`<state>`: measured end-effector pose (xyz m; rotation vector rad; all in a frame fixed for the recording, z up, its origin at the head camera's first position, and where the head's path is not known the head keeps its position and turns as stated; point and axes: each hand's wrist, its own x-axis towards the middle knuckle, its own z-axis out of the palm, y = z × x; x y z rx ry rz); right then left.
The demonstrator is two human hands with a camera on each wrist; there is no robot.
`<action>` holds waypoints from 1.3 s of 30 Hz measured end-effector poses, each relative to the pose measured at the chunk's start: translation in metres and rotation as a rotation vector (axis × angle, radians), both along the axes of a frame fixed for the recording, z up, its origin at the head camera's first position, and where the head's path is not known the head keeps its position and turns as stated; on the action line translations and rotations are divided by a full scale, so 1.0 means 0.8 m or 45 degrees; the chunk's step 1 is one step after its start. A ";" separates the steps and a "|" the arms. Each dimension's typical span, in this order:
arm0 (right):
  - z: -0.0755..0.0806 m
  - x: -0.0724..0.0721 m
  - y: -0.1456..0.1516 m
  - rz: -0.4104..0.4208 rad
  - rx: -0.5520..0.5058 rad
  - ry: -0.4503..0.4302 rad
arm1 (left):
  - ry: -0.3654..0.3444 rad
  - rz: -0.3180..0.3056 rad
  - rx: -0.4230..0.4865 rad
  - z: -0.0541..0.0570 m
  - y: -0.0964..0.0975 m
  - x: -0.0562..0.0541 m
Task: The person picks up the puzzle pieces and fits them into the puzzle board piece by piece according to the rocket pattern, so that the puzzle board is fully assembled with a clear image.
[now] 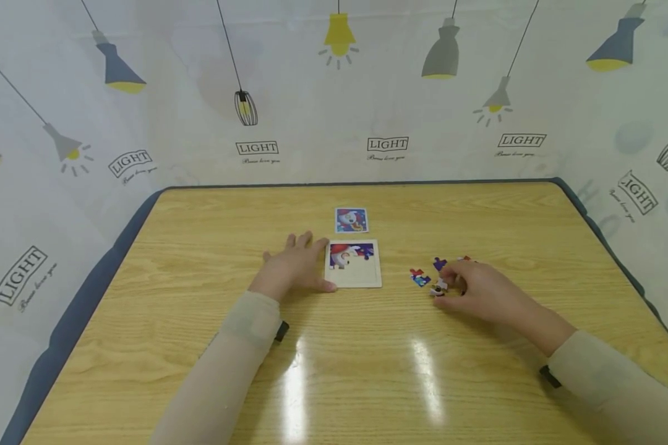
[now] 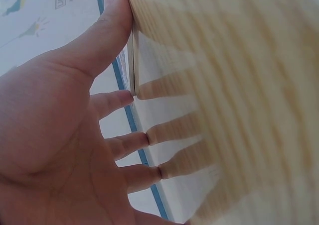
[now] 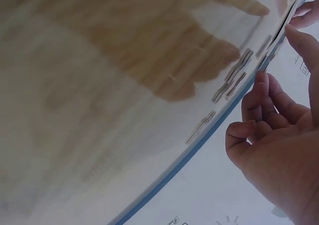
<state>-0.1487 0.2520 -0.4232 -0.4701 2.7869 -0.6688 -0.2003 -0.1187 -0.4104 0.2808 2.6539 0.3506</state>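
On the table lies a white jigsaw board (image 1: 362, 277), its upper and left part filled with a picture of a white animal in red. My left hand (image 1: 292, 266) rests spread beside it, thumb at its lower left corner and index finger at the upper left one. The left wrist view shows these fingers (image 2: 132, 177) straight, tips on the table. My right hand (image 1: 487, 293) is down at the loose pieces, thumb and index finger curled around a white puzzle piece (image 1: 438, 288) with a dark spot. In the right wrist view the other right fingers (image 3: 241, 130) curl inward.
Beyond the board lies a small square picture card (image 1: 351, 220). Red and blue pieces (image 1: 420, 278) and a purple piece (image 1: 440, 264) lie around my right hand, which hides some others. A white printed curtain (image 1: 323, 111) stands around the table's (image 1: 228, 210) edges.
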 end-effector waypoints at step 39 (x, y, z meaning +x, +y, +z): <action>0.009 -0.035 -0.117 0.175 -0.205 0.063 | -0.019 0.003 -0.006 -0.002 -0.001 0.000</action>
